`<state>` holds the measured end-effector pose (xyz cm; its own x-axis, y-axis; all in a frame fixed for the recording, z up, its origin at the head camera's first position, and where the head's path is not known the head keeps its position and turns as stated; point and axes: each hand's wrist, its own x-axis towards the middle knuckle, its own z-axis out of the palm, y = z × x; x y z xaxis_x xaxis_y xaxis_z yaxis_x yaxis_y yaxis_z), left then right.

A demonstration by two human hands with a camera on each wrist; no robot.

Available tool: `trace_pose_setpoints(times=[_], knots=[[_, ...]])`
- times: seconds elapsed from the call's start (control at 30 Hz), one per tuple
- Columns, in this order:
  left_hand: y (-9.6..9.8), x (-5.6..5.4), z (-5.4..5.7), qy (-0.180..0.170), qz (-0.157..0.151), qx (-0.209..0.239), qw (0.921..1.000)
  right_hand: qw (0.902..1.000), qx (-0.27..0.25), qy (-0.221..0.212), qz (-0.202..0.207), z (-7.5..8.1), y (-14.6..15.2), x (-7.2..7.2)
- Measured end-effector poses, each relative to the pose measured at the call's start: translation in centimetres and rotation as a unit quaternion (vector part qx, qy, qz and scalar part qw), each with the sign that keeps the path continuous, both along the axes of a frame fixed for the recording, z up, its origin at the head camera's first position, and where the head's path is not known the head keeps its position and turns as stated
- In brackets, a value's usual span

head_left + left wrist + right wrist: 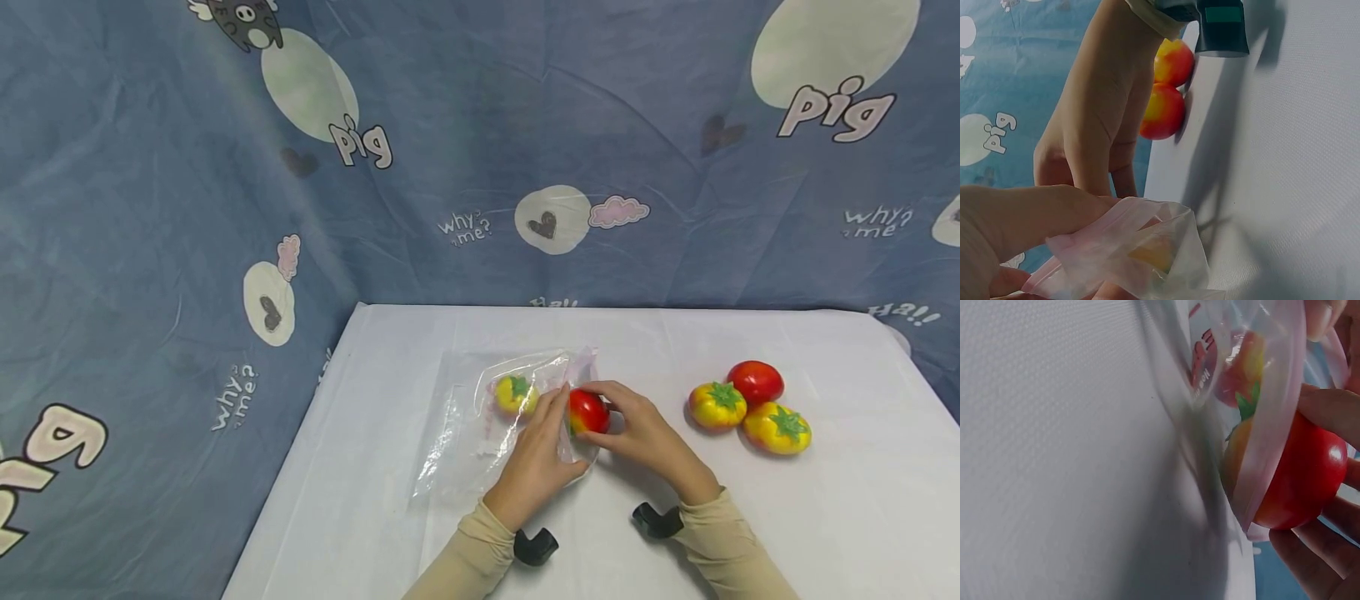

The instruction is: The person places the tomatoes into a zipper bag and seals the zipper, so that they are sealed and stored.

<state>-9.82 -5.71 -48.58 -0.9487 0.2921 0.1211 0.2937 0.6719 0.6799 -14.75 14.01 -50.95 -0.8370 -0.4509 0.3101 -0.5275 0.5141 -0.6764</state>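
Observation:
A clear zip bag (450,454) with a pinkish mouth strip lies on the table, its mouth facing right. My left hand (528,471) holds the bag by its mouth edge, thumb on one side. Inside the bag sits a yellow-red tomato (514,395) with a green calyx. At the mouth, my right hand (648,429) grips a shiny red tomato (588,412) between thumb and fingers. In the right wrist view that tomato (1310,478) is partly behind the bag's strip (1275,419), its green calyx end inside the mouth.
On the table's right stand a red tomato (756,382) and two yellow-red tomatoes with green tops, one at the left (717,406) and one in front (777,428). A patterned blue cloth (420,125) hangs behind and left of the white table (337,500). Black wrist cameras show below both hands.

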Motion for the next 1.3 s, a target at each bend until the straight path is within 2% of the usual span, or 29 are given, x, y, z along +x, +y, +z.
trace_pose_setpoints(times=[0.3,0.53,0.73,0.87,1.1,1.3], knots=[[0.1,0.1,0.0,0.002,0.002,-0.006,1.0000,0.9997,0.015,-0.020,-0.001,-0.5,-0.1,0.1],[0.0,0.1,0.2,-0.002,0.004,-0.004,1.0000,0.9987,-0.028,-0.039,0.016,-0.8,0.7,0.0],[0.1,0.1,0.2,-0.011,0.005,-0.007,0.9999,0.9973,-0.044,-0.054,0.023,-1.0,1.2,-0.3],[0.1,0.0,0.1,-0.004,0.006,-0.010,0.9999,0.9965,-0.059,-0.052,0.029,-1.1,1.1,-0.3],[0.0,0.0,0.0,-0.004,0.006,-0.007,0.9999,0.9958,-0.083,-0.020,0.032,-1.3,-0.3,-0.2],[0.1,0.0,0.0,-0.007,0.007,0.000,1.0000,0.9957,-0.083,-0.029,0.031,-1.4,-0.5,-0.1]])
